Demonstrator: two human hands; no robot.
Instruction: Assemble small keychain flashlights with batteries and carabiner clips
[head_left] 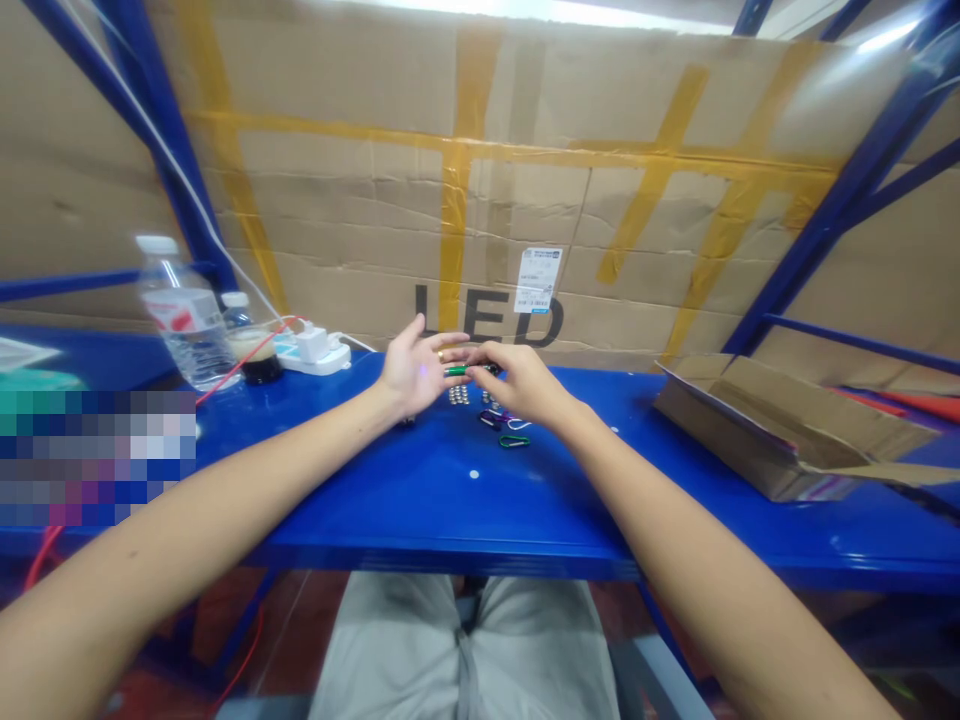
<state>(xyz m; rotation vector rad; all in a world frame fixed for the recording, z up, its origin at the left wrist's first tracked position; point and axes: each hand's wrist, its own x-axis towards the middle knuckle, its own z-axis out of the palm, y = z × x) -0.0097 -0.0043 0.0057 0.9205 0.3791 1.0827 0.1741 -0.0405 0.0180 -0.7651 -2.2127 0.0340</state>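
My right hand [517,375] pinches a small green flashlight [455,371], its dark end between the thumb and fingers. A faint purple spot of light falls on the palm of my left hand [420,365], which is open, palm up, fingers stretched toward the right hand. On the table below lie several small silvery pieces [459,395], too small to name, set close together. Near them are a green carabiner [514,441], a purple carabiner [491,418] and a white one [519,424], partly hidden by my right hand.
An open cardboard box [750,440] stands on the blue table [450,520] at the right. At the left are a water bottle [187,320], a cup of dark liquid [259,358] and a white power strip [322,355]. A large cardboard sheet [360,220] backs the table.
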